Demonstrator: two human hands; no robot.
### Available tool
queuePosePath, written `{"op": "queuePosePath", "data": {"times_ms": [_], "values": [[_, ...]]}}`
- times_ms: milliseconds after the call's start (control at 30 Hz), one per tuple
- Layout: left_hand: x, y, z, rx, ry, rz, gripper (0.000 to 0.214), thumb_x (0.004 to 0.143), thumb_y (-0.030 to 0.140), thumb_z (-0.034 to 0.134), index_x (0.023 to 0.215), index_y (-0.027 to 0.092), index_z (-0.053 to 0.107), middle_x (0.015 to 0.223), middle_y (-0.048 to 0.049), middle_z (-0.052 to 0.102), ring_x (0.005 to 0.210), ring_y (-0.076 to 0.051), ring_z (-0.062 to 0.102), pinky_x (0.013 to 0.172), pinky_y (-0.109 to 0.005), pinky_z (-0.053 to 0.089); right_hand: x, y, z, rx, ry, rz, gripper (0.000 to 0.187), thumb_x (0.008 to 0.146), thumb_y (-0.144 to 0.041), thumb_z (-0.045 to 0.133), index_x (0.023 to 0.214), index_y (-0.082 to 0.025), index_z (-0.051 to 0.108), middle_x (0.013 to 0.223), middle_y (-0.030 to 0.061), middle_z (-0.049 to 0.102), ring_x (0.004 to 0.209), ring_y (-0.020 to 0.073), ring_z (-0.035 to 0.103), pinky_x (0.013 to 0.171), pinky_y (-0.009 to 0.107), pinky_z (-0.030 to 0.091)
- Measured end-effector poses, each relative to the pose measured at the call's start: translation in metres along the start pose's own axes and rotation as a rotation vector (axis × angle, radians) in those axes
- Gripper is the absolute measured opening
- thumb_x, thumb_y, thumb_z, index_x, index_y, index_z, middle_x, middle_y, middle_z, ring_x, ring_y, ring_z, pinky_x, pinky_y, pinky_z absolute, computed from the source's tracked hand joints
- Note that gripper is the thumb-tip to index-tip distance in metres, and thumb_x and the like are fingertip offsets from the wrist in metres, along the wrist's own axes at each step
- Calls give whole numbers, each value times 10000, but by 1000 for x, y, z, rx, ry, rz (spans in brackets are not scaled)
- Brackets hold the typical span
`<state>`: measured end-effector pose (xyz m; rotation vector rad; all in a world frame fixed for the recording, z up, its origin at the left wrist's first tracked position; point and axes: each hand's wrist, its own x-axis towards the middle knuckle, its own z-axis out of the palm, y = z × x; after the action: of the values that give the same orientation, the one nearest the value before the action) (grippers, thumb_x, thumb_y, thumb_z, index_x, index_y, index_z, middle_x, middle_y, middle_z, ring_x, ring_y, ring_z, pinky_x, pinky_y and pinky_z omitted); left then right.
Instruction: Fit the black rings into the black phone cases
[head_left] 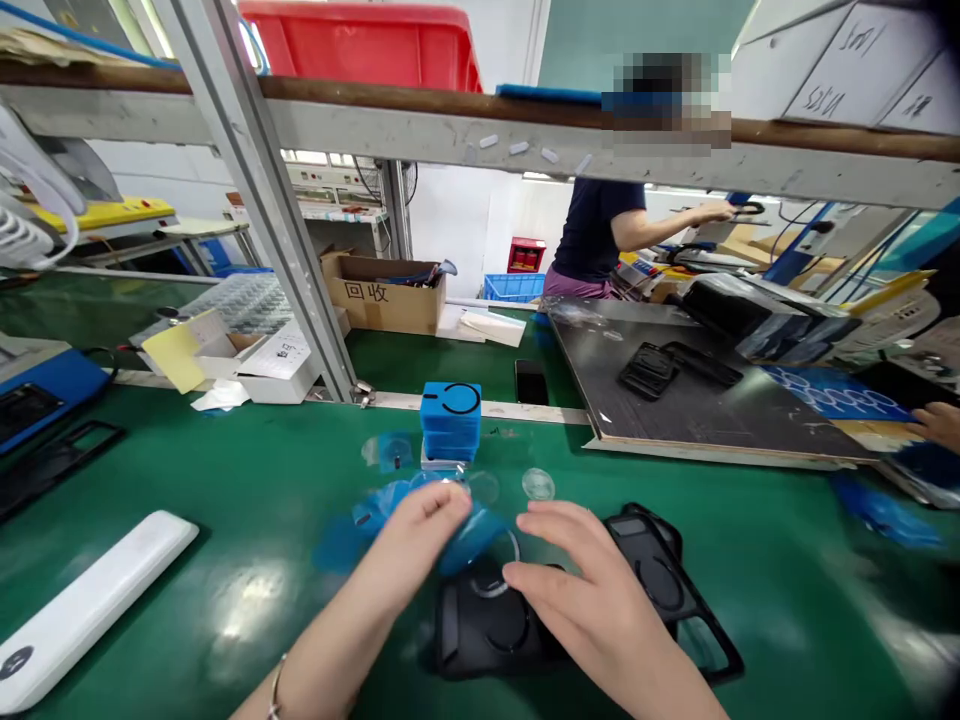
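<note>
A black phone case (487,625) lies flat on the green work surface (247,480) in front of me. My left hand (420,530) is closed in a pinch on a blue film (472,535) that curls up from a ring on the case. My right hand (577,590) rests on the case, fingertips pressing beside the ring, fingers mostly extended. A second black case (667,580) lies under and right of my right hand. Beyond my hands stands a blue block jig (450,415) with a black ring mark on top.
Blue film scraps (379,452) and clear discs (538,485) lie near the jig. A white bar (82,605) lies at the left, a dark board with black cases (675,375) at the right. A metal post (285,230) rises behind. Another person (600,235) works beyond; another hand (937,422) shows at the right edge.
</note>
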<state>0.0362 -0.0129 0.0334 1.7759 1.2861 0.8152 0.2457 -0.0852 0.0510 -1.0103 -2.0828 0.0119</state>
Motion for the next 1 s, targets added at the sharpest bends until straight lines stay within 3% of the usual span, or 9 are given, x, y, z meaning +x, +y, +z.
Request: {"op": "queuePosePath", "data": {"times_ms": [100, 233, 333, 400, 467, 533, 600, 800, 1000], "values": [[16, -35, -17, 300, 170, 15, 303, 915, 344, 452, 754, 186, 654, 807, -96, 665, 825, -258, 621, 739, -356, 489, -13, 5, -4, 135, -28, 238, 201, 938, -198, 582, 916, -303, 751, 1151, 84, 675, 1084, 252, 655, 858, 376, 586], [8, -61, -28, 413, 171, 26, 285, 885, 278, 479, 987, 169, 721, 1060, -180, 709, 1044, -354, 616, 933, -514, 432, -32, 14, 1, 311, -144, 618, 202, 936, -323, 583, 859, -279, 764, 1021, 83, 718, 887, 226, 710, 727, 308, 602], [-20, -49, -22, 393, -85, 175, 373, 872, 393, 593, 1204, 239, 666, 1246, -117, 678, 1162, -319, 594, 1020, -476, 417, -41, 15, 12, 406, -262, 866, 173, 923, -338, 579, 961, -265, 731, 864, 44, 714, 801, 201, 692, 720, 301, 576], [-39, -37, -14, 375, -325, 278, 660, 730, 507, 763, 1323, 278, 586, 1353, -104, 620, 1215, -340, 564, 1046, -498, 410, -43, 13, 17, 487, -307, 982, 226, 913, -320, 571, 1110, -255, 659, 789, 9, 678, 734, 177, 661, 700, 292, 556], [-52, -30, -3, 385, -444, 285, 862, 564, 503, 881, 1327, 259, 563, 1399, -133, 580, 1227, -385, 544, 1040, -556, 401, -44, 10, 20, 565, -323, 1057, 205, 909, -319, 558, 1095, -240, 594, 714, -27, 614, 651, 153, 611, 626, 265, 521], [-60, -30, 6, 392, -426, 231, 785, 532, 420, 908, 1220, 215, 589, 1379, -161, 588, 1203, -395, 554, 1010, -577, 407, -43, 7, 21, 582, -340, 1090, 98, 912, -333, 547, 910, -235, 538, 666, -48, 546, 596, 133, 548, 553, 238, 458], [-63, -36, 13, 367, -372, 193, 646, 558, 349, 895, 1102, 202, 579, 1353, -171, 601, 1184, -385, 568, 991, -572, 412, -40, 6, 21, 552, -370, 1082, 179, 913, -335, 541, 789, -237, 456, 646, -57, 490, 580, 122, 489, 526, 228, 397], [-65, -51, 18, 274, -325, 252, 603, 584, 330, 875, 1045, 240, 496, 1337, -165, 605, 1182, -368, 580, 1006, -568, 382, -32, 5, 27, 460, -482, 994, 216, 921, -319, 471, 763, -256, 336, 611, -87, 341, 543, 115, 338, 509, 234, 275], [-68, -58, 20, 262, -299, 307, 620, 629, 349, 840, 1131, 235, 493, 1354, -171, 594, 1178, -359, 583, 1001, -541, 398, -33, 5, 32, 406, -454, 962, 263, 912, -303, 484, 738, -260, 291, 615, -74, 388, 540, 118, 350, 502, 241, 280]]}}
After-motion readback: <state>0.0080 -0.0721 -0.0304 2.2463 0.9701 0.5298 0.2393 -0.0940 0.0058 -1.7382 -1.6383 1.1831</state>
